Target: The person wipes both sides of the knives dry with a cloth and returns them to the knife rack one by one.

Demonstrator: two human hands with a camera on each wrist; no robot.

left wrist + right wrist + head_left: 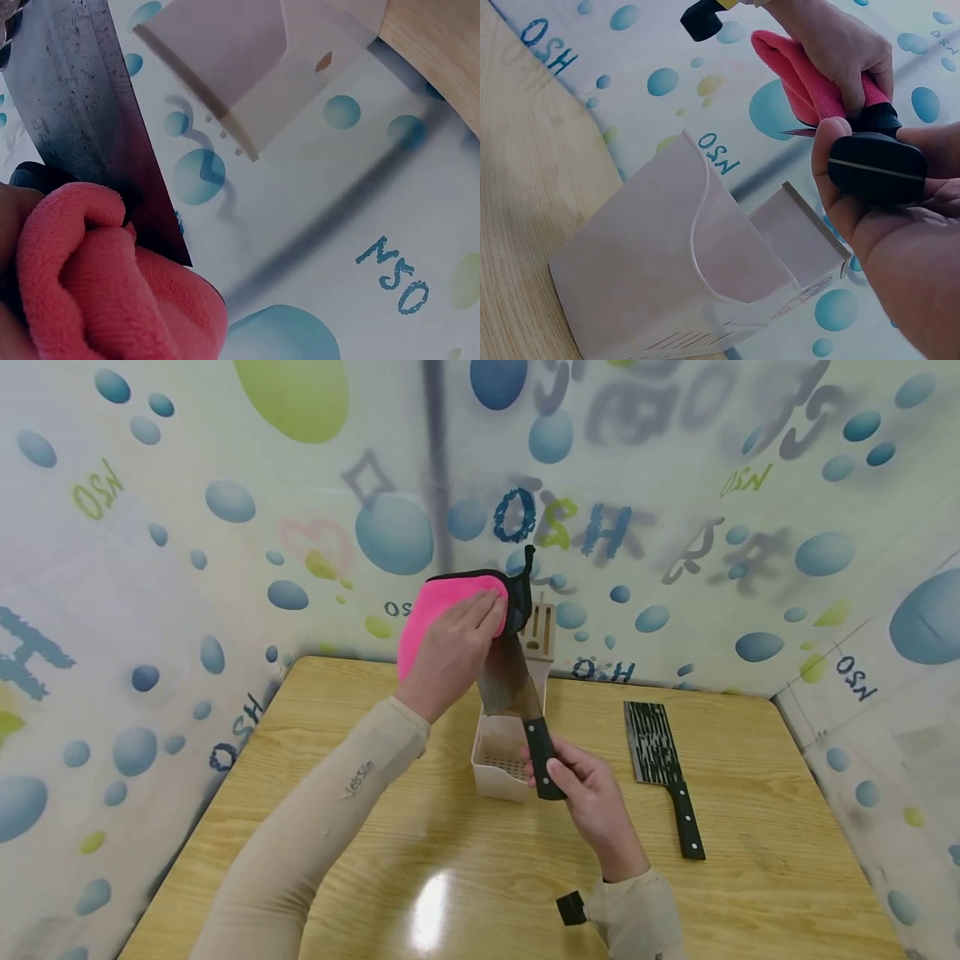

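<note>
My right hand (596, 793) grips the black riveted handle of a cleaver (506, 681), its blade pointing up and away above the table. At the far end of the blade, my left hand (456, 647) holds a pink cloth (415, 622) with a black edge, folded over the blade. The left wrist view shows the fluffy cloth (112, 277) bunched against the spotted metal. Beneath and behind the cleaver stands a pale plastic knife holder (501, 783) with a slotted top block (551, 652). Part of the holder is hidden by the cleaver.
A second cleaver (660, 752) with a black-and-silver patterned blade lies on the wooden table (765, 827) to the right, handle toward me. A patterned backdrop (645, 527) rises behind the table's far edge and along both sides.
</note>
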